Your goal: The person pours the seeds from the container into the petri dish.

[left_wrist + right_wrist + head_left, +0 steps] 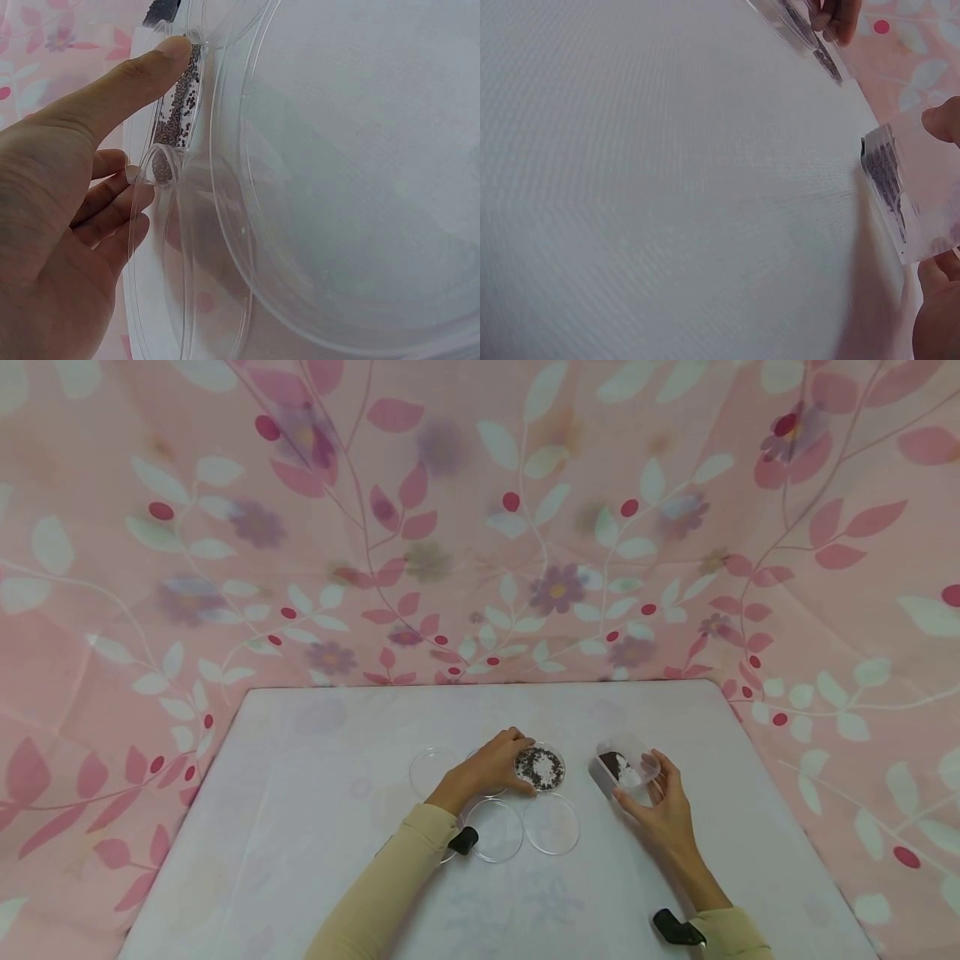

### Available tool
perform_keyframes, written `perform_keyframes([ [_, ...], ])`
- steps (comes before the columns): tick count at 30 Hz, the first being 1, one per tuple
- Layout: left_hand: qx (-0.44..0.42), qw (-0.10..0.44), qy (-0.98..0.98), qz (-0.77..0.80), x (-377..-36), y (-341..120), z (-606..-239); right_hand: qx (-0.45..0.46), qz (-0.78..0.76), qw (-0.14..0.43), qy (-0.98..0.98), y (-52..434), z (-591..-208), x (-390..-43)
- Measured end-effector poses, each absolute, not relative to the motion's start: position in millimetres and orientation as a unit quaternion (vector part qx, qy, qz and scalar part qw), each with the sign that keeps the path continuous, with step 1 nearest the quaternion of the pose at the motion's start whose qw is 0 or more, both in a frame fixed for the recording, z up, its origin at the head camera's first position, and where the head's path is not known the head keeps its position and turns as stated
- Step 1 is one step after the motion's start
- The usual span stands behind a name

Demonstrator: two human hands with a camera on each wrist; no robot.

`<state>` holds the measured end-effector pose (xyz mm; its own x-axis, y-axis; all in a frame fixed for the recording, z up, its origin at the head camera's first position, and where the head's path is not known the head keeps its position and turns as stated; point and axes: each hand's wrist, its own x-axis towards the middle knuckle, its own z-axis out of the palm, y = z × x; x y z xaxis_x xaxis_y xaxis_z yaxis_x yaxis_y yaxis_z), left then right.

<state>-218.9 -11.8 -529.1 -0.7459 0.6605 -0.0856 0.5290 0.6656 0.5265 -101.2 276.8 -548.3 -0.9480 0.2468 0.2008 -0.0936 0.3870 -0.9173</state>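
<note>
My left hand [493, 765] grips the edge of a clear petri dish [540, 767] in the head view, thumb on the near side and fingers on the far side. Dark seed-like grains [177, 112] are scattered in that dish, leaving a pale patch in its middle. To the right, my right hand [663, 806] holds a clear plastic box [922, 180] between thumb and fingers. Dark grains [617, 767] lie gathered at the box's left end, which appears lower in the right wrist view. Part of another dish is hidden under my left hand.
Several clear petri dishes stand around the left hand, among them a near right dish [552, 824], a near middle one [494, 832] and a far left one [433, 772]. A white cloth covers the table [337, 877]. Behind it hangs a pink floral curtain [465, 527].
</note>
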Motion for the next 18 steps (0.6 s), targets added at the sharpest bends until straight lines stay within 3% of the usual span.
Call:
perform_keyframes([
  [9,0.331,0.134,0.902,0.242,-218.1,-11.8,-528.9,-0.034,0.48,0.139,-0.865,285.1,-553.9,-102.0],
  [18,0.331,0.137,0.9,0.248,-217.9,-12.2,-526.4,0.069,0.357,0.211,-0.907,267.0,-523.1,-104.7],
])
